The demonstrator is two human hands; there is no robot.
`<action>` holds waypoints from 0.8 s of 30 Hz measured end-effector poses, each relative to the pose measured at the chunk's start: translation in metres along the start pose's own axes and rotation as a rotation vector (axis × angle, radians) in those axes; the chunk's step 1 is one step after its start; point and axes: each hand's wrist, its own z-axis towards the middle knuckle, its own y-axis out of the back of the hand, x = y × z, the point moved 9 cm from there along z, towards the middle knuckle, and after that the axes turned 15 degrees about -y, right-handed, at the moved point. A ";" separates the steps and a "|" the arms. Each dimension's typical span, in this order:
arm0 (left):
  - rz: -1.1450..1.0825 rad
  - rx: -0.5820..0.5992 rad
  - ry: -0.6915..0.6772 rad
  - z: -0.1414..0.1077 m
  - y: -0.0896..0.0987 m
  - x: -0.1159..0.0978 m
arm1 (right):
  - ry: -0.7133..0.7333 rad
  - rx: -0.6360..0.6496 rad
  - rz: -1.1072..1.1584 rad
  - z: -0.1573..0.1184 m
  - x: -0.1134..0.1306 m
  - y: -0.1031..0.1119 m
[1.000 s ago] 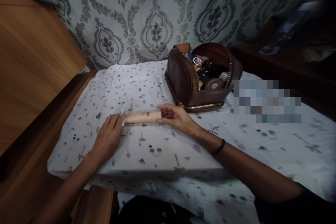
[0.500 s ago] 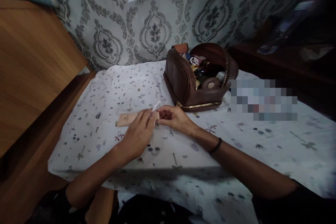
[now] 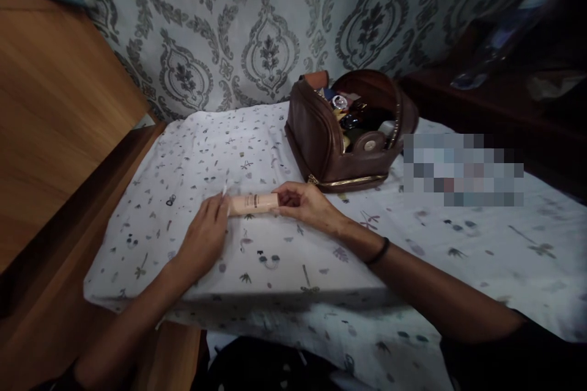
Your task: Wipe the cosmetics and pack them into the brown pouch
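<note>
A beige squeeze tube (image 3: pixel 254 203) with small dark print lies level just above or on the patterned cloth, pointing left to right. My right hand (image 3: pixel 309 204) pinches its right end between thumb and fingers. Around the tube's left end is my left hand (image 3: pixel 204 232), closed, with a thin white wipe (image 3: pixel 225 192) poking up between its fingers and the tube. The fingers hide that end of the tube and most of the wipe. Behind my right hand stands a brown leather toiletry bag (image 3: pixel 316 140), unzipped, with several small items inside.
A white cloth (image 3: pixel 284 263) with small printed motifs covers the table. On the right lies a blurred-out item (image 3: pixel 463 171), and a clear bottle (image 3: pixel 504 43) is on a dark surface beyond. A wooden cabinet (image 3: pixel 59 98) borders the left side; patterned wallpaper (image 3: pixel 270 61) rises behind.
My left hand has slid left along the tube with the wipe, uncovering the tube's printed middle. My right hand keeps its grip at the right end.
</note>
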 end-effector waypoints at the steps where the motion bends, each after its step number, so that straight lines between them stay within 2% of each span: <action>1: 0.001 -0.001 0.028 -0.009 -0.001 0.007 | -0.004 0.003 0.001 0.000 0.000 0.000; 6: -0.044 0.003 0.104 -0.037 -0.008 0.024 | 0.010 -0.011 -0.019 -0.001 0.002 0.001; 12: -0.095 -0.036 0.107 -0.033 -0.004 0.019 | 0.042 -0.034 -0.033 -0.001 0.007 0.003; 16: -0.112 -0.066 0.043 -0.013 0.004 0.001 | 0.041 -0.029 -0.005 -0.002 0.006 0.002; 21: -0.138 -0.100 -0.115 0.031 0.014 -0.037 | 0.080 -0.011 -0.017 -0.002 0.007 0.001; 24: -0.133 -0.066 -0.187 0.055 0.016 -0.057 | 0.146 -0.010 -0.066 -0.004 0.010 -0.001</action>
